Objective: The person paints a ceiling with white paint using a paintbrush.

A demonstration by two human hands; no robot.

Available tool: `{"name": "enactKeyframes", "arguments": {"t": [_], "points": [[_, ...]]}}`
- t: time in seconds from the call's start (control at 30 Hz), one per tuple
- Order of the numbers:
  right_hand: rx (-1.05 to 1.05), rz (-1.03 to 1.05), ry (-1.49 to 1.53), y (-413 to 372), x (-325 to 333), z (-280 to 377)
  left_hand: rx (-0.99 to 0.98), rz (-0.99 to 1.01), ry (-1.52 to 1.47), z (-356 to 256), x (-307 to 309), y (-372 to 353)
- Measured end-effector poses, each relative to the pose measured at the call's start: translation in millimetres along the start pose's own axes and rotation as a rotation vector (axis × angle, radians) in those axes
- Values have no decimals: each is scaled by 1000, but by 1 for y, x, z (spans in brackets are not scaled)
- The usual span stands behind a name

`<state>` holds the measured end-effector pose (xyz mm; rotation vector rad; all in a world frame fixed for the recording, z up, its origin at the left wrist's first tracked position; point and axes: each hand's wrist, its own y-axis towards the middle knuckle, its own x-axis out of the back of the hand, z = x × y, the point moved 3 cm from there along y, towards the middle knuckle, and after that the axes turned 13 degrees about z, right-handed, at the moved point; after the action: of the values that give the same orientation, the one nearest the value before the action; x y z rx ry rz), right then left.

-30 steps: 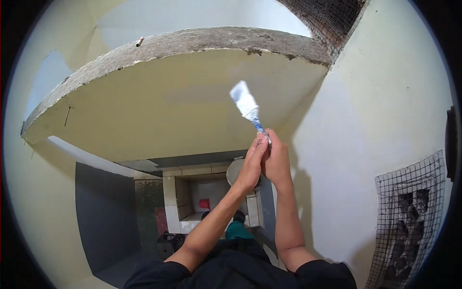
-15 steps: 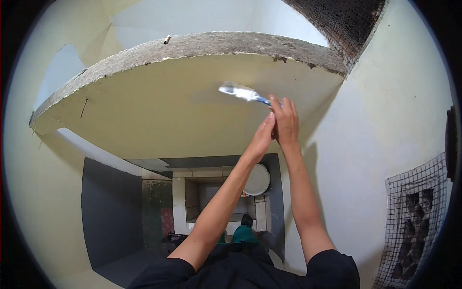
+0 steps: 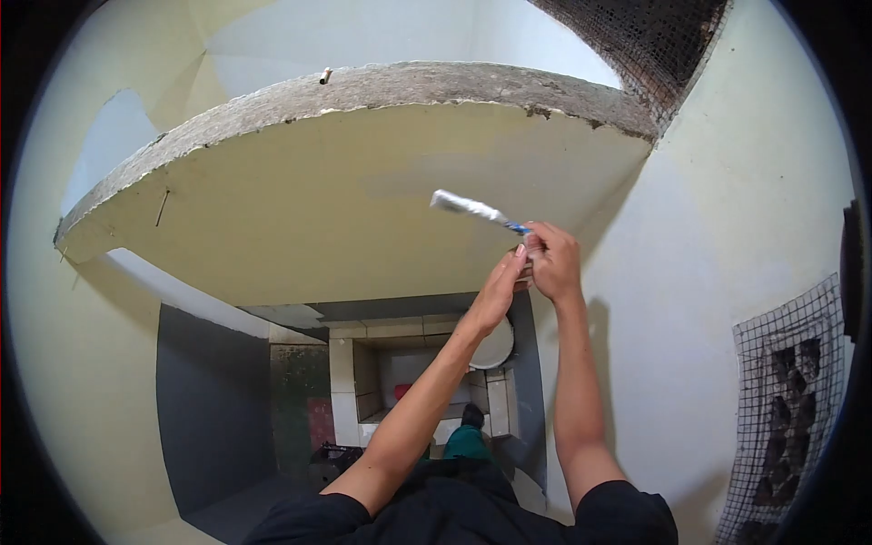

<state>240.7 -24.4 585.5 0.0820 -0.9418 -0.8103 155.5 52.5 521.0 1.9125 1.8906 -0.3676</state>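
My right hand (image 3: pixel 556 262) is closed around the blue handle of a paintbrush (image 3: pixel 472 207). White paint thickly coats the brush's head, which points up and left in front of the pale yellow wall (image 3: pixel 300 200). Beside it, my left hand (image 3: pixel 496 292) has its fingers stretched out, their tips close to the right hand's fingers and partly overlapped by them. A lighter, greyish-white painted patch (image 3: pixel 409 175) shows on the yellow surface above the brush.
The wall ends above in a rough concrete edge (image 3: pixel 391 86), with a nail (image 3: pixel 162 209) sticking out at left. A white bucket (image 3: pixel 495 345) stands below, partly behind my left arm, by a tiled basin (image 3: pixel 343 386). Wire mesh (image 3: pixel 754 363) covers an opening at right.
Both hands and the brush have moved down and slightly right, away from the greyish-white patch. The left hand has slid from the right wrist to near its fingers. A red object now shows in the basin.
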Motion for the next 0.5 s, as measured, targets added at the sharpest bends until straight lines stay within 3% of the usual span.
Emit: {"name": "enactKeyframes", "arguments": {"t": [0.13, 0.23, 0.5], "points": [[-194, 336, 303, 36, -47, 15, -92, -113, -62, -5, 28, -5], [-375, 565, 598, 57, -85, -7, -5, -239, -92, -12, 46, -8], [-765, 534, 875, 49, -76, -39, 89, -153, -178, 8, 49, -2]]}}
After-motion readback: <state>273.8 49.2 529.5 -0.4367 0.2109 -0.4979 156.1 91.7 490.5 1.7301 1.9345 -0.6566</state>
